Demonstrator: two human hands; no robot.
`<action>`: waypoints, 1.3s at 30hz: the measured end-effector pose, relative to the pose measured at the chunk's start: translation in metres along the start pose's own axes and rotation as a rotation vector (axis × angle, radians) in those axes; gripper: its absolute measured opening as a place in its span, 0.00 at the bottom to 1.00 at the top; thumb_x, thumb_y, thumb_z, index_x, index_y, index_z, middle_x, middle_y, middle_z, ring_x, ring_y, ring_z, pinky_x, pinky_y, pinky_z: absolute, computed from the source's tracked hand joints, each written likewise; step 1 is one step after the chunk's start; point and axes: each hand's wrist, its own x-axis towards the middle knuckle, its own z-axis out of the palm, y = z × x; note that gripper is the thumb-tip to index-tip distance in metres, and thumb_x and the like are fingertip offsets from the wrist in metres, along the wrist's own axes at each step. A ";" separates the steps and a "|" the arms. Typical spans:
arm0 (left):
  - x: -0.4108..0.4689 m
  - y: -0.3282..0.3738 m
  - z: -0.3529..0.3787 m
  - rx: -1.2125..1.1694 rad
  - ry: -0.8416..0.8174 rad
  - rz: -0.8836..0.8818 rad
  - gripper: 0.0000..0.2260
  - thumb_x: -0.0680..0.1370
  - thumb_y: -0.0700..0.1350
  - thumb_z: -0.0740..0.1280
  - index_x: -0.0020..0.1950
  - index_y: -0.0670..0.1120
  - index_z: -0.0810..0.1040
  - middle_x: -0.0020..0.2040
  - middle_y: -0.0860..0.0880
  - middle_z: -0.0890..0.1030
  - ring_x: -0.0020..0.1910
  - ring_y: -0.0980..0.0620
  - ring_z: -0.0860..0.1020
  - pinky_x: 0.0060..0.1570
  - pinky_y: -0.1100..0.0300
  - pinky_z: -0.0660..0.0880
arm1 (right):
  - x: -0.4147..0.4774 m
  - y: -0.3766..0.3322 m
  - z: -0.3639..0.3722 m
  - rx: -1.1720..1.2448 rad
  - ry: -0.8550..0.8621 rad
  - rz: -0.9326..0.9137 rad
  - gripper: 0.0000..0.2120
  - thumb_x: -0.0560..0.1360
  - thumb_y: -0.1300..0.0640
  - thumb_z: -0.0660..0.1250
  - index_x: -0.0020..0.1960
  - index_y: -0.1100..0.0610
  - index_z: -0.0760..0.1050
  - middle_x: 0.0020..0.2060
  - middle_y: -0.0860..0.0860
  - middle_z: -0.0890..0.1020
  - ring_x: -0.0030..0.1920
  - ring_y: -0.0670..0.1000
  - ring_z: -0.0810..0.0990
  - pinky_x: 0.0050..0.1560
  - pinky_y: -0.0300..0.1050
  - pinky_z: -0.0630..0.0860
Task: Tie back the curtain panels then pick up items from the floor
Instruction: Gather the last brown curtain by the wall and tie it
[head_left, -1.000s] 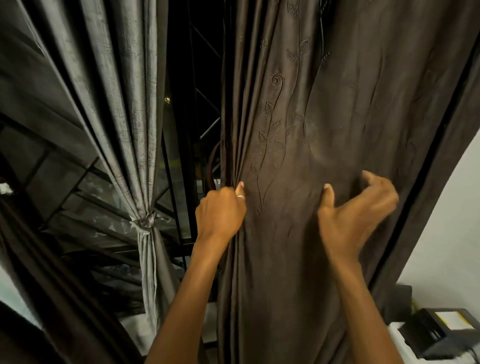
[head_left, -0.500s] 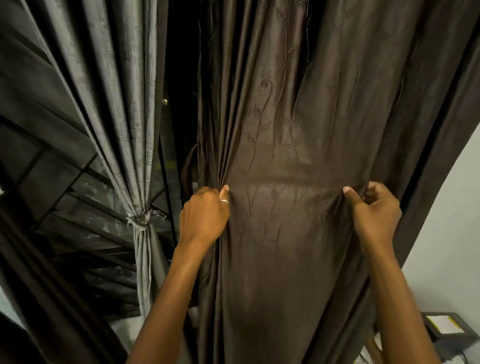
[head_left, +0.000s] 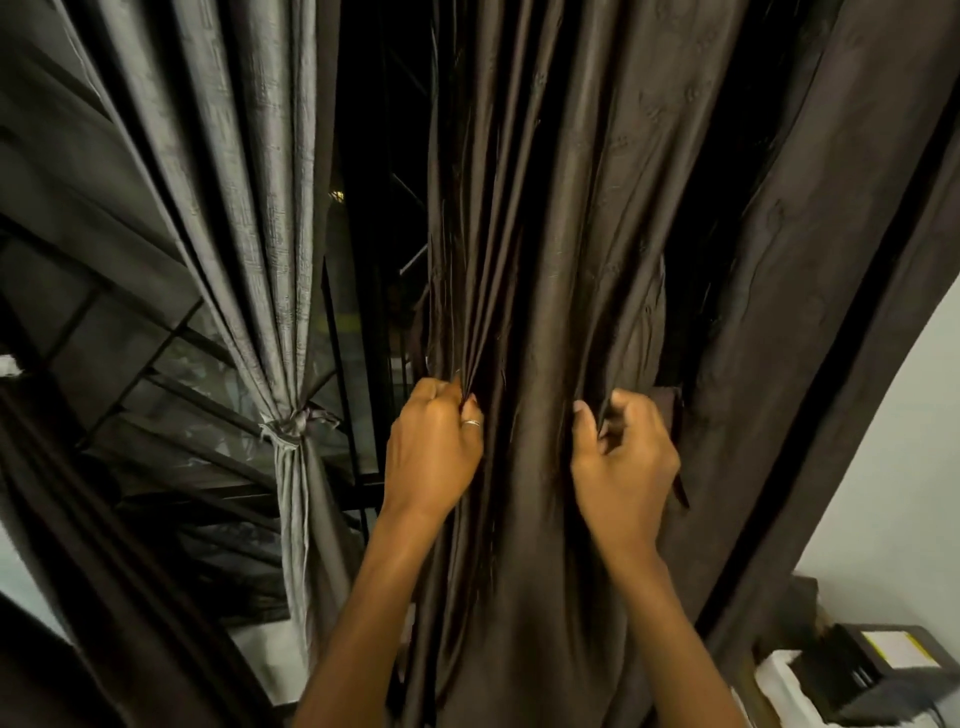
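Tied grey curtain hangs left of brown curtain, black box right

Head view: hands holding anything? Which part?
Both grip the dark brown fabric curtain panel: left hand clutches its gathered left-edge pleats, right hand pinches a fold on its right side.

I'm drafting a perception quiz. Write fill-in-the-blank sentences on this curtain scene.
The grey curtain is ____ at its middle with a knot.
The left hand and right hand grip the brown curtain; the ring is on the ____ hand.
The black box sits at the view's lower ____.
Missing: tied, left, right.
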 end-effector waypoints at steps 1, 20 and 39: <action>0.000 -0.002 -0.003 -0.028 0.022 -0.015 0.10 0.82 0.43 0.64 0.60 0.40 0.76 0.52 0.43 0.78 0.48 0.44 0.81 0.43 0.54 0.76 | 0.005 0.006 0.000 0.007 -0.003 0.059 0.07 0.76 0.61 0.74 0.49 0.59 0.76 0.38 0.53 0.77 0.35 0.52 0.77 0.42 0.45 0.77; 0.008 -0.011 -0.013 0.376 -0.007 0.228 0.28 0.76 0.38 0.64 0.74 0.59 0.68 0.48 0.46 0.67 0.30 0.52 0.63 0.24 0.56 0.71 | 0.057 0.071 -0.033 -0.132 0.047 0.142 0.16 0.77 0.63 0.71 0.59 0.61 0.68 0.44 0.52 0.76 0.38 0.51 0.75 0.41 0.41 0.68; 0.015 0.019 -0.010 0.354 -0.148 0.237 0.11 0.79 0.44 0.66 0.61 0.50 0.77 0.50 0.43 0.72 0.32 0.40 0.79 0.26 0.56 0.66 | -0.011 -0.038 0.001 -0.387 -0.222 -0.495 0.25 0.73 0.68 0.62 0.67 0.51 0.78 0.44 0.52 0.69 0.42 0.52 0.72 0.29 0.42 0.67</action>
